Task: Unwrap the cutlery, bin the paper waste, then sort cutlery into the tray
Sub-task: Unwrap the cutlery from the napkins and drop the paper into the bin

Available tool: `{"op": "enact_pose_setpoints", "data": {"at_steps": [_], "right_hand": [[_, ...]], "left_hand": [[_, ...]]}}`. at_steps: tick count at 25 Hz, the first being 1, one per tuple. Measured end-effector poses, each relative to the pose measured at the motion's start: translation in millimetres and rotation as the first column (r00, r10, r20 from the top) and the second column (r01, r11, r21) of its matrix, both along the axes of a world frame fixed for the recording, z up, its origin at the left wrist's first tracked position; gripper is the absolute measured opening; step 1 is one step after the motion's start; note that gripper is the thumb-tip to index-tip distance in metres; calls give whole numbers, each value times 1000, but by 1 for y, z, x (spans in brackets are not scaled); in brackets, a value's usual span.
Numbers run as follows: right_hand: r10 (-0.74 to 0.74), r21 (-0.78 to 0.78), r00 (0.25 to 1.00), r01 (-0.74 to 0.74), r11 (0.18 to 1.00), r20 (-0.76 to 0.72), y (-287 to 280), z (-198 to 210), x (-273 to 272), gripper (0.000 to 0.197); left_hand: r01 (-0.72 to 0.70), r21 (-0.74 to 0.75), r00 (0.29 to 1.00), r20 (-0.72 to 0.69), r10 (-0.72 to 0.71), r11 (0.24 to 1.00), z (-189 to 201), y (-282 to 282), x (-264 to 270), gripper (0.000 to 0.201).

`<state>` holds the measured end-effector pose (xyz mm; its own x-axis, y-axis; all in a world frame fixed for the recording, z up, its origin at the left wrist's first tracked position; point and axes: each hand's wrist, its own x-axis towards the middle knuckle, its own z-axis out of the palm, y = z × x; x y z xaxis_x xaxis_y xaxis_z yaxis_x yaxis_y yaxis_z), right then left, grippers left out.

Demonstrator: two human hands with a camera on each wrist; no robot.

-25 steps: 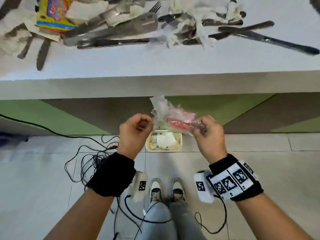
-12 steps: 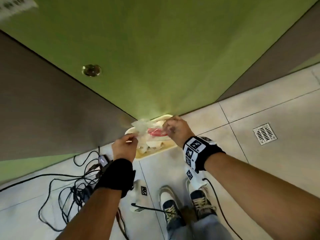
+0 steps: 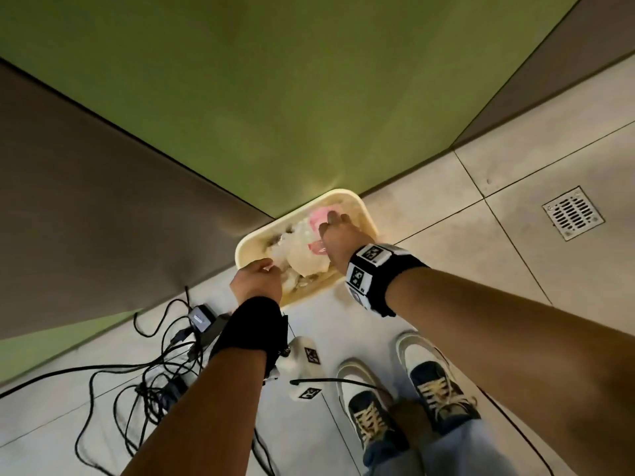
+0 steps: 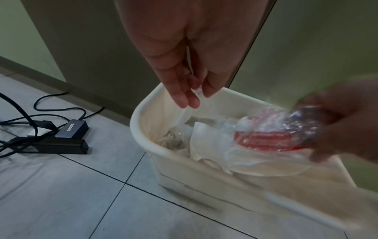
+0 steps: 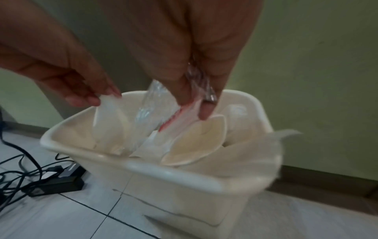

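A cream plastic bin [image 3: 366,214] stands on the floor against the panel wall, holding crumpled paper and wrappers. My right hand [image 3: 335,231] reaches over its mouth and pinches a crinkled clear plastic wrapper [image 5: 174,118] with red print, which hangs into the bin [image 5: 143,166]. My left hand [image 3: 257,280] hovers at the bin's near-left rim [image 4: 139,122] and pinches a thin whitish strip of wrapping [image 4: 185,116] that dangles inside. In the left wrist view the right hand [image 4: 337,121] grips the red-printed wrapper [image 4: 266,137]. No cutlery or tray is in view.
A tangle of black cables with a power adapter [image 3: 201,319] lies on the tiles left of the bin. A metal floor drain [image 3: 572,213] sits far right. Green and brown wall panels rise behind the bin. The person's shoes [image 3: 371,407] stand just before it.
The view has dropped from the table to the floor. Both hands have come down with the wrapper, from in front of the table edge to the bin's mouth.
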<state>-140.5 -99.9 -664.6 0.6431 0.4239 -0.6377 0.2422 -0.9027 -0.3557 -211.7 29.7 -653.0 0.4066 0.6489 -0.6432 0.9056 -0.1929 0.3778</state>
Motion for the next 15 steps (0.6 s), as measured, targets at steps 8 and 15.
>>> {"op": "enact_pose_setpoints", "data": {"at_steps": [8,15], "right_hand": [[235,-219,966,-253,942,-104,6,-31,-11,71],[-23,-103,1000,23,994,-2,-29,84,-28,70]], "left_hand": [[119,-208,993,22,-117,971,-6,19,-17,41],[260,-169,961,141,-238,951,89,5,-26,30]]}}
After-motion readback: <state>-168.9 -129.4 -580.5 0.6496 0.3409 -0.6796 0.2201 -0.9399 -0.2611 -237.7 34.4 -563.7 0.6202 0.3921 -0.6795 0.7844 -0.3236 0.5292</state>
